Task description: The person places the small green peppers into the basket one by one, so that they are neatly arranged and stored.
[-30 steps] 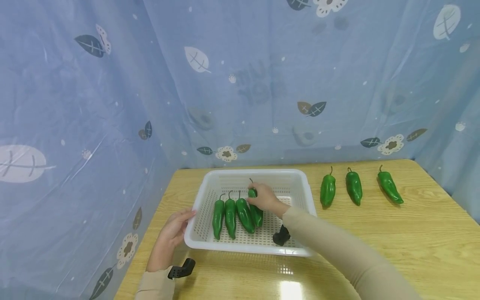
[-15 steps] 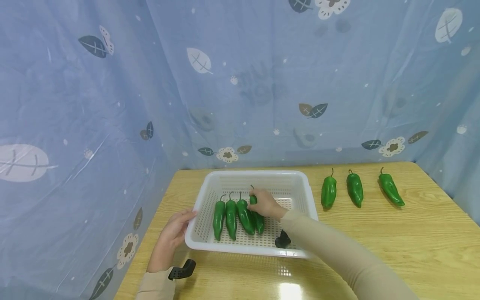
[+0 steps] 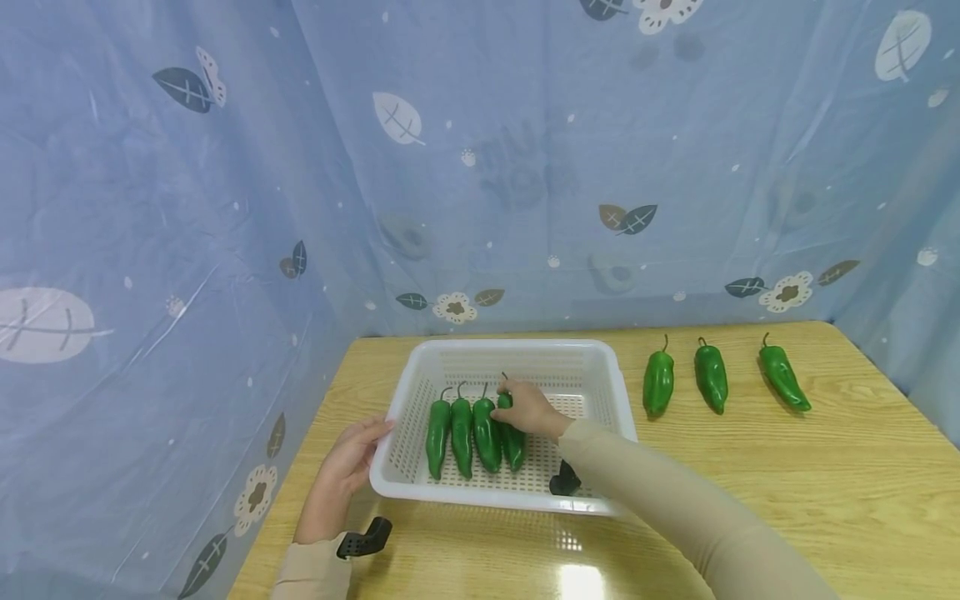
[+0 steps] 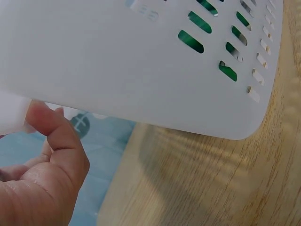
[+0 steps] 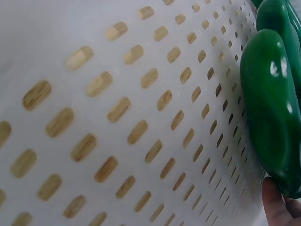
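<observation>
Fourth pepper (image 3: 512, 429): in the basket (image 3: 600, 367), rightmost of a row of four, now lying close against the third pepper (image 3: 486, 433); a second ago it sat slightly apart and further back. Judged: placement nearly finished, release still to come.

Right hand (image 3: 528, 408): fingers curled over the fourth pepper's stem end, has drawn it leftward into line.

Left hand (image 3: 347, 467): fingers relaxed, thumb and fingertips resting against the basket's left rim; unchanged from a second ago.

First two peppers (image 3: 448, 433): side by side, stems away.

Three loose peppers (image 3: 708, 375): on the table (image 3: 825, 483), right of the basket, well apart from it; unmoved.
</observation>
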A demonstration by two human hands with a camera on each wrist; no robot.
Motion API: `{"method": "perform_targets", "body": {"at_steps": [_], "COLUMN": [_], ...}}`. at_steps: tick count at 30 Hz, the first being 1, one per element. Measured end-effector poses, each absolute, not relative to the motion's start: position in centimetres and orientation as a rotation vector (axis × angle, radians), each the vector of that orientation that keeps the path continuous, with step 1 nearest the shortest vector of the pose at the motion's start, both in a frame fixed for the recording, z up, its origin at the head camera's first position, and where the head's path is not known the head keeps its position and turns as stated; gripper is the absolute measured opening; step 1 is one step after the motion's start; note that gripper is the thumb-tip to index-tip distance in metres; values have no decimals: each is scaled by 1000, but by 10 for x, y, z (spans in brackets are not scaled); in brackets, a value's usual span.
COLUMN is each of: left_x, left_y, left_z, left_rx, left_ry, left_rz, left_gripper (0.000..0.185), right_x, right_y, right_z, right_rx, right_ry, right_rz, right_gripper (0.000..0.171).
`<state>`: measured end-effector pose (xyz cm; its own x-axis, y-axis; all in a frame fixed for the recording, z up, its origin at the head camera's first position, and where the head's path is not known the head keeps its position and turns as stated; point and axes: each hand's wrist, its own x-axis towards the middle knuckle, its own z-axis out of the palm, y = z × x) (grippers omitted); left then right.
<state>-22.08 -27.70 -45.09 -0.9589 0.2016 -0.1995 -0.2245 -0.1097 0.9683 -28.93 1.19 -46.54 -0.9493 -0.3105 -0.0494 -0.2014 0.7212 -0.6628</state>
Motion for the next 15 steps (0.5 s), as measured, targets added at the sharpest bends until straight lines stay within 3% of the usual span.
{"method": "perform_targets", "body": {"at_steps": [15], "left_x": [-220], "left_y": [-276], "left_z": [-449], "left_rx": [-60], "left_ry": [1896], "left_rz": [2160], "left_gripper": [50], "right_x": [-290], "right_y": [14], "right_z": [-456], "right_rx": [-442], "right_ry": [2809], "right_rz": [-992], "right_gripper": [53]}}
